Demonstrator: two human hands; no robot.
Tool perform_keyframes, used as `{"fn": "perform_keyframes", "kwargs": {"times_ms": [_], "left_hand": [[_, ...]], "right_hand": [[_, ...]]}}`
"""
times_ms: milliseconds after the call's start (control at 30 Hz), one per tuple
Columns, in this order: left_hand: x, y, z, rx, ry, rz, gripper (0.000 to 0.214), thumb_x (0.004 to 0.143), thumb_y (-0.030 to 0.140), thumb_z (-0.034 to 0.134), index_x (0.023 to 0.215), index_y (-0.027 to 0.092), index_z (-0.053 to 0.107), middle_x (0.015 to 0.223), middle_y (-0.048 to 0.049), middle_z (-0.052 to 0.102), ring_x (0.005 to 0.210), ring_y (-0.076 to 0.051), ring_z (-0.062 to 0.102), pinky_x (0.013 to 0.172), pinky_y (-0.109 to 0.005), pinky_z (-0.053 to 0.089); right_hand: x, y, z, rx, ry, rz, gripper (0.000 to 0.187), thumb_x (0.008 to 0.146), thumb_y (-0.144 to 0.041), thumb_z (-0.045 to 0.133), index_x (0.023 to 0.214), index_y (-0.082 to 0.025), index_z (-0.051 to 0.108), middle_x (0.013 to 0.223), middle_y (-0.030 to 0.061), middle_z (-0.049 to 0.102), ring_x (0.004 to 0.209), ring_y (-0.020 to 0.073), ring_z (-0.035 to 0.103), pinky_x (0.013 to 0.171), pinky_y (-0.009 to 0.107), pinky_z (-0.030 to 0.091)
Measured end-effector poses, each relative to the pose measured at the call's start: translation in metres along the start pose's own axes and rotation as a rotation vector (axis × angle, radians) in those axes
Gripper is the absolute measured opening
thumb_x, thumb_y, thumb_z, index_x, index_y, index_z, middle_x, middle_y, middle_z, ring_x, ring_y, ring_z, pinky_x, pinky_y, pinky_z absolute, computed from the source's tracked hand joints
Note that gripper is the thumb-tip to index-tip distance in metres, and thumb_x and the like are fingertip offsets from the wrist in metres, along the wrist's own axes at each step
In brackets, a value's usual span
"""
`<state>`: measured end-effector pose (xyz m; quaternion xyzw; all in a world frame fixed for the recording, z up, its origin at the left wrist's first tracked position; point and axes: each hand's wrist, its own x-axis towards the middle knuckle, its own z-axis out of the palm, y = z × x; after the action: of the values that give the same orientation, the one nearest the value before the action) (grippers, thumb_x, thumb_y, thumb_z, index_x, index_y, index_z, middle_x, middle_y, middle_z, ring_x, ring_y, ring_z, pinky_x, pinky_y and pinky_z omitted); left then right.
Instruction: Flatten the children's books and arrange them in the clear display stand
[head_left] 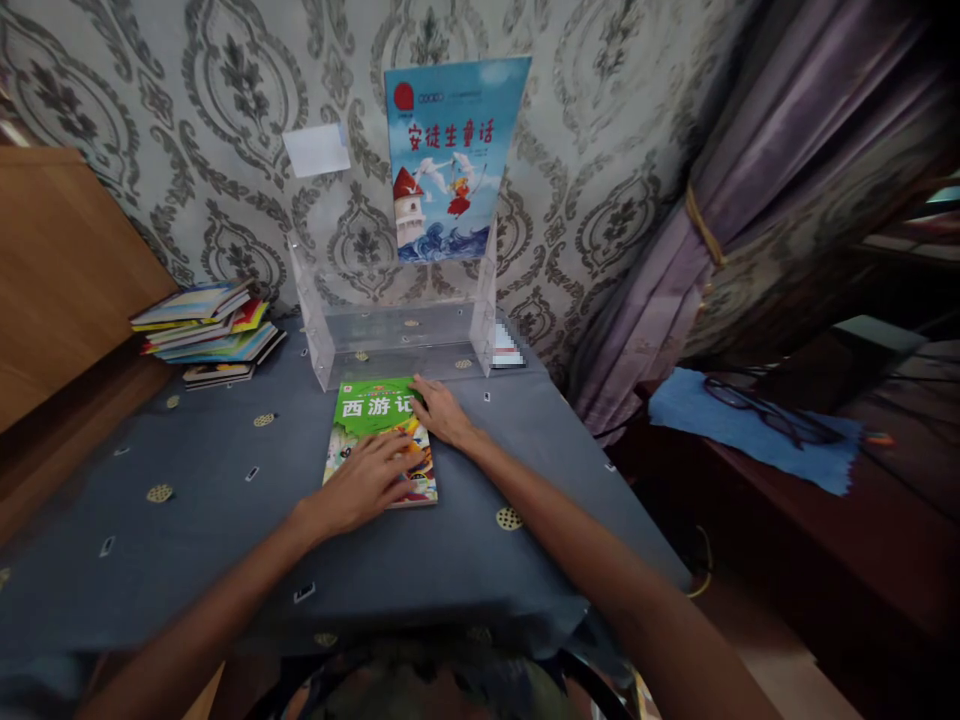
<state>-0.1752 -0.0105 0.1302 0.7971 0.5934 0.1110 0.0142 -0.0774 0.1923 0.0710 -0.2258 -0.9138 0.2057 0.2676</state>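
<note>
A table (187, 520) with a dark cloth bears a clear stand (390, 335) holding an upright blue book (450, 160). A stack of books (206, 330) lies at the left. Just before the stand lies a green book (371, 410). The left hand (367, 485) rests flat on it, fingers spread. The right hand (442, 410) covers its far right corner; whether it grips, I cannot tell.

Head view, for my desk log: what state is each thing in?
Green book: closed, lying flat on the table.
Blue book: closed, upright in the clear stand.
Book stack: closed, piled flat.
Curtain: tied back.
Left hand: open, flat on green book.
Right hand: open, touching its upper right corner.
</note>
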Motion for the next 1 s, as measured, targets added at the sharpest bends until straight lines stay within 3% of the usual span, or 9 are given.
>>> {"fn": "perform_keyframes", "kwargs": {"times_ms": [100, 233, 400, 567, 800, 1000], "left_hand": [[-0.009, 0.015, -0.002, -0.028, -0.055, 0.094, 0.046, 0.095, 0.043, 0.054, 0.138, 0.030, 0.051, 0.147, -0.0077, 0.051, 0.139, -0.023, 0.043, 0.113, -0.045, 0.036], [-0.015, 0.020, 0.005, 0.035, -0.065, 0.085, 0.044, 0.097, 0.034, 0.053, 0.140, 0.027, 0.048, 0.150, -0.0077, 0.049, 0.141, -0.023, 0.042, 0.114, -0.045, 0.035], [-0.015, 0.018, 0.023, 0.125, 0.039, 0.049, 0.042, 0.100, 0.036, 0.045, 0.139, 0.021, 0.047, 0.144, -0.0117, 0.054, 0.135, -0.023, 0.049, 0.112, -0.044, 0.038], [-0.017, 0.017, 0.032, 0.172, 0.142, 0.060, 0.046, 0.101, 0.038, 0.043, 0.142, 0.017, 0.044, 0.143, -0.0148, 0.056, 0.131, -0.023, 0.053, 0.111, -0.042, 0.042], [-0.017, 0.014, 0.037, 0.252, 0.213, 0.109, 0.043, 0.101, 0.038, 0.042, 0.138, 0.016, 0.047, 0.138, -0.0133, 0.060, 0.128, -0.023, 0.057, 0.109, -0.040, 0.044], [-0.016, 0.015, 0.032, 0.230, 0.252, 0.134, 0.040, 0.101, 0.036, 0.042, 0.134, 0.015, 0.051, 0.131, -0.0134, 0.065, 0.121, -0.023, 0.062, 0.105, -0.040, 0.049]], "right_hand": [[0.000, -0.001, 0.000, 0.004, 0.005, 0.002, 0.031, 0.095, -0.020, 0.050, 0.123, -0.014, 0.061, 0.140, 0.0164, 0.057, 0.127, 0.0239, 0.054, 0.111, 0.040, 0.039], [-0.003, -0.006, -0.003, -0.015, -0.006, 0.003, 0.033, 0.094, -0.017, 0.049, 0.124, -0.010, 0.061, 0.142, 0.0205, 0.054, 0.132, 0.0260, 0.051, 0.114, 0.042, 0.036], [-0.020, -0.015, -0.012, 0.012, -0.003, -0.027, 0.032, 0.092, -0.015, 0.051, 0.120, -0.013, 0.065, 0.129, 0.0170, 0.065, 0.135, 0.0286, 0.047, 0.113, 0.048, 0.037], [-0.048, -0.022, -0.025, 0.090, 0.017, -0.073, 0.031, 0.090, -0.014, 0.052, 0.116, -0.019, 0.068, 0.119, 0.0115, 0.070, 0.125, 0.0258, 0.056, 0.107, 0.045, 0.043], [-0.089, -0.035, -0.046, 0.321, 0.040, -0.181, 0.027, 0.095, -0.019, 0.048, 0.110, -0.020, 0.071, 0.107, 0.0090, 0.074, 0.104, 0.0214, 0.066, 0.096, 0.040, 0.051], [-0.097, -0.039, -0.050, 0.390, 0.026, -0.147, 0.027, 0.094, -0.019, 0.049, 0.108, -0.022, 0.072, 0.101, 0.0066, 0.076, 0.096, 0.0206, 0.068, 0.091, 0.038, 0.051]]}}
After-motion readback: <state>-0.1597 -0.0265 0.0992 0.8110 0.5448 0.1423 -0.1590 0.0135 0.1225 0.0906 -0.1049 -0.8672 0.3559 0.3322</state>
